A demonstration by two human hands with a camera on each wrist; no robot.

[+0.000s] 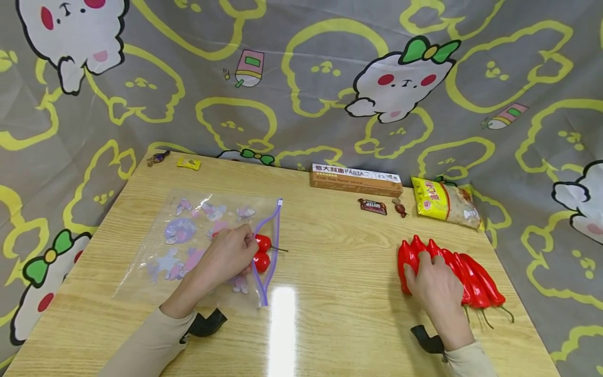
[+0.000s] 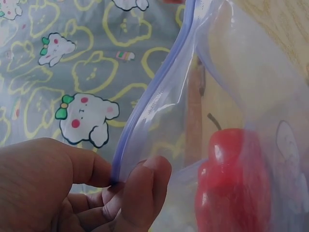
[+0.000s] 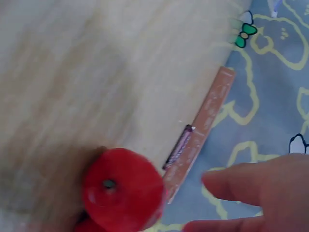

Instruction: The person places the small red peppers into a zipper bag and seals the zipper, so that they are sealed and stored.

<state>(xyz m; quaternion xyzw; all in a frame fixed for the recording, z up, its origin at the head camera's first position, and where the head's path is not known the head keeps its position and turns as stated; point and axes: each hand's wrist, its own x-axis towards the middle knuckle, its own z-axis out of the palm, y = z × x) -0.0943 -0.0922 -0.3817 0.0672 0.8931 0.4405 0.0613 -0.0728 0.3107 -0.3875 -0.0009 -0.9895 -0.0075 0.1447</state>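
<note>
We see one zip bag [image 1: 179,231], at least seven peppers [image 1: 477,285], four sweets [image 1: 373,206], one box [image 1: 355,180], one packet [image 1: 447,203].

A clear bag [image 1: 155,256] with pastel cartoon prints is laid flat toward nine o'clock on the table, its purple zip strip [image 1: 273,272] parted at the three o'clock end and pinched between thumb and fingers of the left hand [image 1: 228,255]. Glossy red peppers [image 1: 261,263] are held inside near that mouth, one thin stem being pointed toward three o'clock. Toward four o'clock, more red peppers [image 1: 477,287] are laid side by side in a row, tips turned toward eleven o'clock and stems toward five, partly covered from sight by the right hand [image 1: 434,283].
</note>
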